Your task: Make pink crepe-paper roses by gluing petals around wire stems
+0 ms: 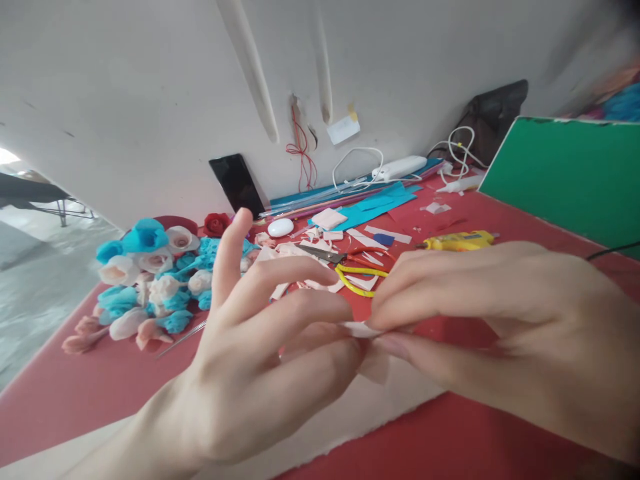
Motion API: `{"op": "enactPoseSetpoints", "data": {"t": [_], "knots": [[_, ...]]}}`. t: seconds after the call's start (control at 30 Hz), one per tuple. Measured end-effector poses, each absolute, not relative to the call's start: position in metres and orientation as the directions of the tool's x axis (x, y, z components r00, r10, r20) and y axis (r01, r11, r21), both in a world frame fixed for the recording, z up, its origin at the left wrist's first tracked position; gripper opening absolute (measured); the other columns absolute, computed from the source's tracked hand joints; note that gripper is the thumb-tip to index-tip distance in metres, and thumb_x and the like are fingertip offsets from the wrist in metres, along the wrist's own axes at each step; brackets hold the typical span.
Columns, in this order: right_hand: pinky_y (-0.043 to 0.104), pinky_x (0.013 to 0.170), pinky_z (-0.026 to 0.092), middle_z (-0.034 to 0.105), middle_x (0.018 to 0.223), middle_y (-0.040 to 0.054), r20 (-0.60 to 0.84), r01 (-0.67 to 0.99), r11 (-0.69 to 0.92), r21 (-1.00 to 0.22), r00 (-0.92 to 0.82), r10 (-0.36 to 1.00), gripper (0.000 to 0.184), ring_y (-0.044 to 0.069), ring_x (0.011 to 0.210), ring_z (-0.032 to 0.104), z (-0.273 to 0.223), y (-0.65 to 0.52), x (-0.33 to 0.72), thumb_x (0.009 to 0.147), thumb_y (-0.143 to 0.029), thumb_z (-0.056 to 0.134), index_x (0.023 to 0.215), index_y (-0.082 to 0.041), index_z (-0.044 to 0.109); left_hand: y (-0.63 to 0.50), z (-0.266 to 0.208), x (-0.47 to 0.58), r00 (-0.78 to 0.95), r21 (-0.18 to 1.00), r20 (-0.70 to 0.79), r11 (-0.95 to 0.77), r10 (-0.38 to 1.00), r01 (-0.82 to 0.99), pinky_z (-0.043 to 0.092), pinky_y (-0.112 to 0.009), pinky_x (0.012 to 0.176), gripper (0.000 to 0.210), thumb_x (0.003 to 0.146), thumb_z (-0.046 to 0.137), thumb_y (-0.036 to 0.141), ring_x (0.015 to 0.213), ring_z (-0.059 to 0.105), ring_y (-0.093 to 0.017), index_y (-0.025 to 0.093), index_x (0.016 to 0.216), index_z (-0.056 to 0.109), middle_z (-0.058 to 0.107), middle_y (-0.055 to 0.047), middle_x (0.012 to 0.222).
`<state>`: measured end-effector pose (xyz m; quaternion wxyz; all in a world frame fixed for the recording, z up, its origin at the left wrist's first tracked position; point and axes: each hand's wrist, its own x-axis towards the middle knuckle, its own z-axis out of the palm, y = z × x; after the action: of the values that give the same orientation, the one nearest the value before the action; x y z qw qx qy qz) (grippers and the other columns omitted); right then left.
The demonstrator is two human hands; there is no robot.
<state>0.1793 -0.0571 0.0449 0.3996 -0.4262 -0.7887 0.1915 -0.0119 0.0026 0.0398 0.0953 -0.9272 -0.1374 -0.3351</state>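
My left hand (280,353) and my right hand (490,320) meet above the red table, fingertips almost touching. Between them is a small strip of pale pink paper (361,329), pinched by both hands. One finger of my left hand sticks straight up, while the others curl in toward the strip. Part of the paper is hidden behind my fingers. Under my hands lies a wide pale sheet of paper (340,433) with a rough edge. Just beyond my fingertips are scissors (363,280) with yellow and red handles, among pale paper scraps (285,250).
Blue, white and pink paper flowers (155,267) cluster at the left. A phone (235,181) leans against the wall, near a white oval case (281,227). Blue paper (373,205) lies at the back. A yellow glue gun (460,241) sits before a green board (575,180).
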Motion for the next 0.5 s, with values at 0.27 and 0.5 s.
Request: {"op": "enactPoseSetpoints", "data": {"t": [0.27, 0.5], "knots": [[0.019, 0.07, 0.044, 0.064, 0.092, -0.0065, 0.519, 0.823, 0.306, -0.478, -0.017, 0.855, 0.014, 0.012, 0.086, 0.058, 0.056, -0.048, 0.213, 0.089, -0.032, 0.051, 0.088, -0.026, 0.063, 0.004, 0.032, -0.007, 0.698, -0.044, 0.692, -0.954, 0.184, 0.295, 0.013, -0.054, 0.113, 0.023, 0.074, 0.061, 0.003, 0.084, 0.054, -0.013, 0.02, 0.058, 0.058, 0.063, 0.008, 0.07], [0.04, 0.071, 0.038, 0.055, 0.079, 0.0163, 0.174, 0.971, -0.149, -0.185, 0.181, 0.968, 0.018, 0.031, 0.079, 0.055, -0.018, -0.035, 0.301, 0.083, -0.026, 0.045, 0.067, -0.017, 0.045, 0.009, 0.018, -0.003, 0.689, -0.04, 0.703, -0.958, 0.176, 0.285, 0.016, -0.056, 0.112, 0.012, 0.074, 0.068, 0.013, 0.086, 0.057, -0.016, 0.021, 0.068, 0.062, 0.065, 0.006, 0.073]]}}
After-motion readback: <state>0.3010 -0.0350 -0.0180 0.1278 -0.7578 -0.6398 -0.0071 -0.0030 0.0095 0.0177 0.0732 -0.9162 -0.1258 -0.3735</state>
